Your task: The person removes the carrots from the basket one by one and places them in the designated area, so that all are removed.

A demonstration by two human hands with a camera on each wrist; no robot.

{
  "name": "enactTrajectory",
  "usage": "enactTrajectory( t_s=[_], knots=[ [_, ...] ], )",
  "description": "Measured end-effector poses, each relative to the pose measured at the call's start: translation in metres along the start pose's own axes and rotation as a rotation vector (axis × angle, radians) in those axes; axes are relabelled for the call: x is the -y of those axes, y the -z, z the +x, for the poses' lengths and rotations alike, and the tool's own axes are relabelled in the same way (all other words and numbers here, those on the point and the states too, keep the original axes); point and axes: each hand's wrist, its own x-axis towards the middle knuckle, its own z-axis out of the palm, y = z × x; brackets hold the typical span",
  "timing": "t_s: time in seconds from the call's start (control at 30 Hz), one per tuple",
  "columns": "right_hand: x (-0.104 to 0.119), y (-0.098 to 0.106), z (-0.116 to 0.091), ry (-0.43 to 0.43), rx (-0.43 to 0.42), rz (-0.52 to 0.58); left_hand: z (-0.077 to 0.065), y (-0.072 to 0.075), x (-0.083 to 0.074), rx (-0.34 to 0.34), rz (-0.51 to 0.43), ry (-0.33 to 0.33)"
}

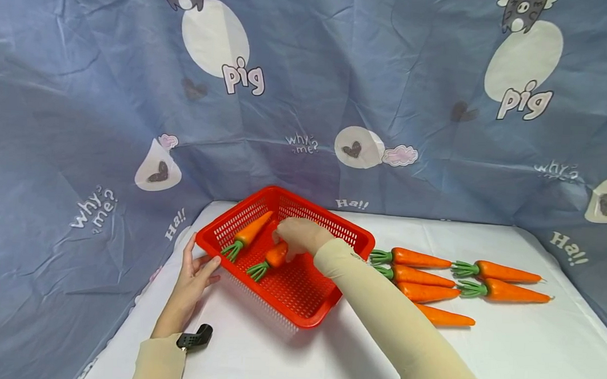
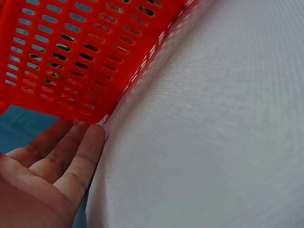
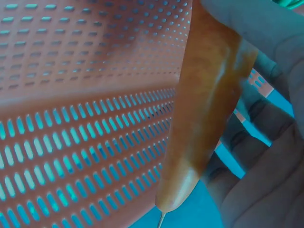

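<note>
A red perforated plastic basket (image 1: 297,318) stands at an angle on the white table. Inside it, one orange carrot (image 1: 252,231) with green stems lies along the left part. My right hand (image 1: 301,235) reaches into the basket and grips a second carrot (image 1: 276,255), whose green stems point toward the basket's near side. In the right wrist view, thumb and fingers are around the gripped carrot (image 3: 204,104), its thin tip hanging down. My left hand (image 1: 191,281) touches the basket's left corner from outside. The left wrist view shows its fingers (image 2: 85,152) extended against the basket wall.
Right of the basket, several carrots (image 1: 423,259) lie in a column on the white tabletop (image 1: 367,353), partly behind my right forearm. Two more carrots (image 1: 514,290) lie farther right. A blue printed cloth (image 1: 298,97) hangs behind and along the sides.
</note>
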Motion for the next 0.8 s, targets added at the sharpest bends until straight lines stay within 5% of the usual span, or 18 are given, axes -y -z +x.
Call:
enactTrajectory(
  t_s=[0.8],
  knots=[
    [-0.032, 0.008, -0.034, 0.037, -0.042, 0.173, 0.001, 0.0, 0.0, 0.012, 0.009, -0.024]
  ],
)
